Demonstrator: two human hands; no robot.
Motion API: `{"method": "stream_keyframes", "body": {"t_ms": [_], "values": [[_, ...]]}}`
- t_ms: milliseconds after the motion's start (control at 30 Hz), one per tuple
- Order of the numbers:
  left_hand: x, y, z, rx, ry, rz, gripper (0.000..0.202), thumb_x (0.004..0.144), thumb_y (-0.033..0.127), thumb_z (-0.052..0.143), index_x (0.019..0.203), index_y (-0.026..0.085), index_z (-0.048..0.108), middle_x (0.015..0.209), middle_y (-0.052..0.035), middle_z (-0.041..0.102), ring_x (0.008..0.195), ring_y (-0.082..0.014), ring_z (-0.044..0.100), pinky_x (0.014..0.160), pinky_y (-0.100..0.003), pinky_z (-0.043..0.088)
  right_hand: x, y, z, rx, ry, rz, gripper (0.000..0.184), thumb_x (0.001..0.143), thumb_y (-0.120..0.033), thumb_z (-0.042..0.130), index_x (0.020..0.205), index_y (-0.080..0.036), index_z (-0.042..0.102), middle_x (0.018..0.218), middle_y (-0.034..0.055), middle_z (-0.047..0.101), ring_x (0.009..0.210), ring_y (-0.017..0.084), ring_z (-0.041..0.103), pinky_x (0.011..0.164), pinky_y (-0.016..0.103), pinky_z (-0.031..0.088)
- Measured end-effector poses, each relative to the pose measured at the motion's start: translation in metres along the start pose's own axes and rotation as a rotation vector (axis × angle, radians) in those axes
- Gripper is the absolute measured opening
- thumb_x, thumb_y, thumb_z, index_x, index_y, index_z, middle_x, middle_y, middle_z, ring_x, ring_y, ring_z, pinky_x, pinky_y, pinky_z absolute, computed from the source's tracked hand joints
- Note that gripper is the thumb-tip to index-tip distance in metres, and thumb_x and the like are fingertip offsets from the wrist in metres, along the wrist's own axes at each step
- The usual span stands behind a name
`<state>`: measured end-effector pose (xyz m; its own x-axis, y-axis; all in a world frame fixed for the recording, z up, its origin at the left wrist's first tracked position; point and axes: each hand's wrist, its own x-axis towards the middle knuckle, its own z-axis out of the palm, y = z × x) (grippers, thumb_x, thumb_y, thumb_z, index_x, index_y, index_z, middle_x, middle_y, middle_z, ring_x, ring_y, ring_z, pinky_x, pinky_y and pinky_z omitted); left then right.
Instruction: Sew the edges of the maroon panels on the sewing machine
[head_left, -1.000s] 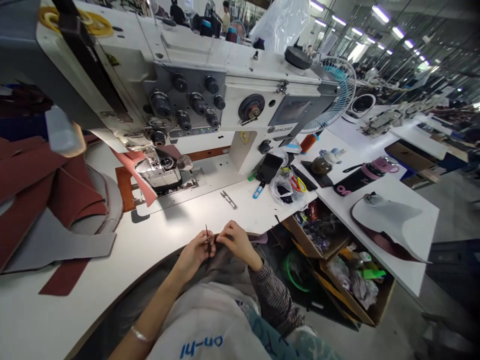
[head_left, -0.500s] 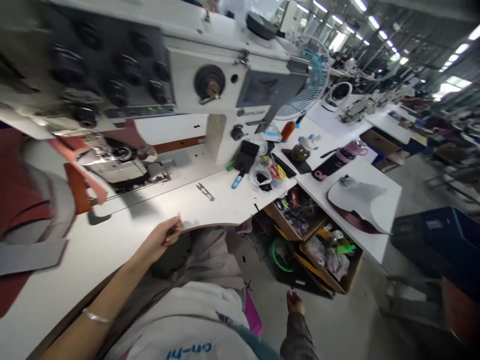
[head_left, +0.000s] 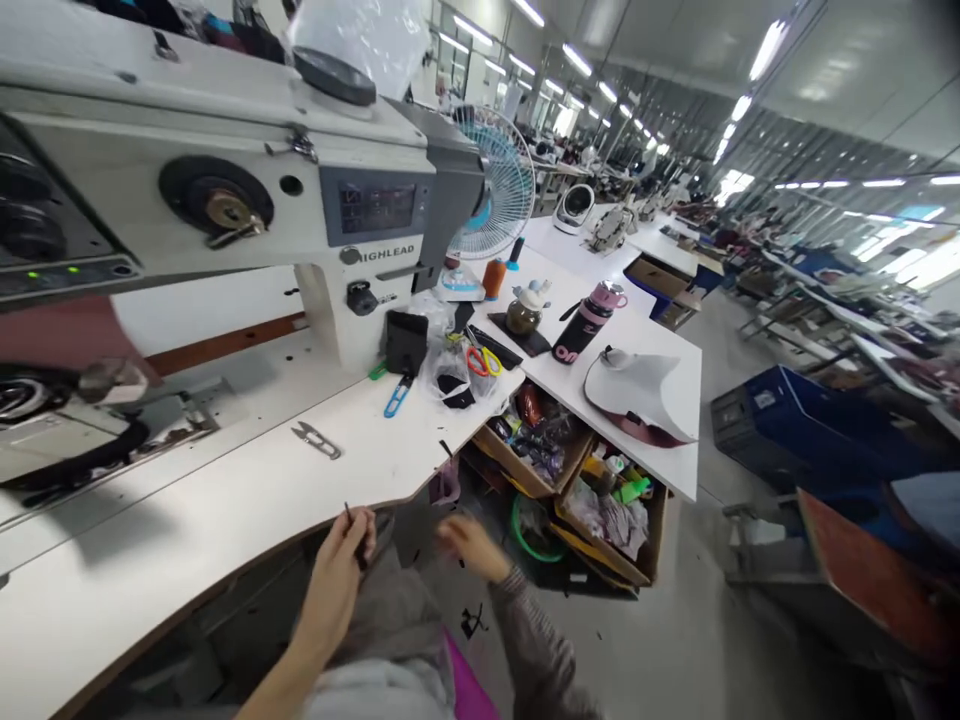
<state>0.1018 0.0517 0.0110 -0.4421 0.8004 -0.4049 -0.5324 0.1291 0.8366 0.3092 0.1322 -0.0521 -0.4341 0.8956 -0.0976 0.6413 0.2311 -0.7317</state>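
My left hand (head_left: 346,548) is closed at the table's front edge, pinching a small thin dark piece (head_left: 348,514) whose kind I cannot make out. My right hand (head_left: 474,545) is above the floor, right of my lap, blurred by motion with its fingers curled in; anything in them is hidden. Thread snips (head_left: 316,440) with bare metal blades lie on the white sewing table (head_left: 225,520), beyond my left hand. Blue-handled snips (head_left: 399,395) lie farther right, touching neither hand. The sewing machine (head_left: 322,290) stands behind them.
Red-and-yellow scissors (head_left: 484,361) and a plastic bag (head_left: 442,378) lie near the table's right end. A side table holds a bottle (head_left: 589,322), a jar (head_left: 525,312) and a grey curved piece (head_left: 637,392). Below are filled cardboard boxes (head_left: 652,530) and a green-rimmed bin (head_left: 517,525).
The view has swung to the right. My right hand has come up and inward, closer to my left. My left hand stays by the table edge, now showing a dark piece.
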Motion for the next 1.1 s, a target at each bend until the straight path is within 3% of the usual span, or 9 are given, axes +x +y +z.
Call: {"method": "stream_keyframes", "body": {"t_ms": [133,267,400,500,633,800,933,1033,1100], "values": [[0.000,-0.013,0.011,0.023,0.124,0.018,0.050,0.072,0.063,0.076,0.096,0.021,0.061,0.086,0.0001,0.061,0.077,-0.0163,0.059,0.066,-0.025,0.050,0.009,-0.092,0.059,0.330,-0.139,-0.115,0.019,0.096,-0.026,0.054,0.112,-0.023,0.065,0.093,0.0011,0.074,0.078,0.016,0.071,0.068,0.023,0.052],[0.026,0.017,-0.007,0.114,0.216,0.200,0.043,0.087,0.063,0.060,0.104,0.023,0.060,0.097,-0.0010,0.065,0.092,-0.0184,0.064,0.081,-0.028,0.053,0.033,-0.138,0.069,0.279,-0.127,-0.117,0.022,0.097,-0.030,0.055,0.115,-0.021,0.065,0.098,0.0063,0.076,0.086,0.021,0.072,0.076,0.027,0.052],[0.065,0.072,-0.048,0.231,0.431,0.600,0.044,0.099,0.053,0.041,0.120,0.018,0.058,0.106,-0.0074,0.069,0.106,-0.0229,0.066,0.101,-0.042,0.049,0.070,-0.144,0.048,-0.089,-0.098,-0.110,0.029,0.100,-0.030,0.050,0.125,-0.021,0.062,0.092,0.0072,0.077,0.086,0.026,0.074,0.078,0.031,0.052],[0.092,0.097,-0.081,0.646,0.532,0.807,0.051,0.104,0.045,0.029,0.134,0.014,0.056,0.130,-0.0162,0.064,0.129,-0.0284,0.056,0.114,-0.051,0.038,0.101,-0.143,0.036,-0.380,-0.011,0.000,0.028,0.102,-0.031,0.046,0.122,-0.020,0.063,0.092,0.0098,0.077,0.086,0.028,0.074,0.074,0.032,0.050],[0.119,0.086,-0.110,1.311,0.396,0.737,0.055,0.106,0.038,0.021,0.143,0.012,0.052,0.154,-0.0202,0.045,0.153,-0.0344,0.022,0.122,-0.063,0.011,0.141,-0.138,0.016,-0.440,0.097,0.014,0.032,0.103,-0.041,0.048,0.125,-0.022,0.061,0.094,0.0084,0.077,0.085,0.025,0.073,0.070,0.028,0.045],[0.130,0.060,-0.125,1.539,0.338,0.619,0.058,0.105,0.045,0.023,0.152,0.014,0.040,0.163,-0.0232,0.024,0.154,-0.0428,0.005,0.116,-0.072,0.010,0.177,-0.105,-0.056,-0.367,0.560,0.228,0.026,0.104,-0.033,0.044,0.110,-0.017,0.063,0.101,0.0101,0.069,0.101,0.024,0.064,0.080,0.029,0.043],[0.131,0.075,-0.090,1.416,0.334,0.906,0.054,0.103,0.045,0.033,0.144,0.012,0.047,0.157,-0.0246,0.036,0.151,-0.0417,0.019,0.116,-0.068,0.021,0.195,-0.066,-0.112,-0.342,0.686,0.519,0.042,0.102,-0.040,0.048,0.128,-0.007,0.052,0.128,0.0236,0.056,0.121,0.033,0.051,0.089,0.035,0.042],[0.139,0.093,-0.012,1.309,0.050,1.160,0.038,0.101,0.041,0.045,0.124,0.018,0.063,0.135,-0.0175,0.062,0.135,-0.0351,0.047,0.112,-0.054,0.036,0.206,-0.047,-0.129,-0.259,0.572,0.554,0.035,0.096,-0.037,0.058,0.112,-0.006,0.060,0.114,0.0228,0.063,0.108,0.031,0.060,0.081,0.033,0.044],[0.149,0.099,0.054,1.301,-0.217,1.190,0.033,0.098,0.039,0.051,0.119,0.018,0.066,0.128,-0.0151,0.067,0.127,-0.0322,0.054,0.112,-0.049,0.037,0.213,-0.044,-0.134,-0.207,0.497,0.521,0.017,0.093,-0.028,0.063,0.092,-0.011,0.064,0.096,0.0149,0.068,0.096,0.025,0.065,0.077,0.029,0.044]]}}
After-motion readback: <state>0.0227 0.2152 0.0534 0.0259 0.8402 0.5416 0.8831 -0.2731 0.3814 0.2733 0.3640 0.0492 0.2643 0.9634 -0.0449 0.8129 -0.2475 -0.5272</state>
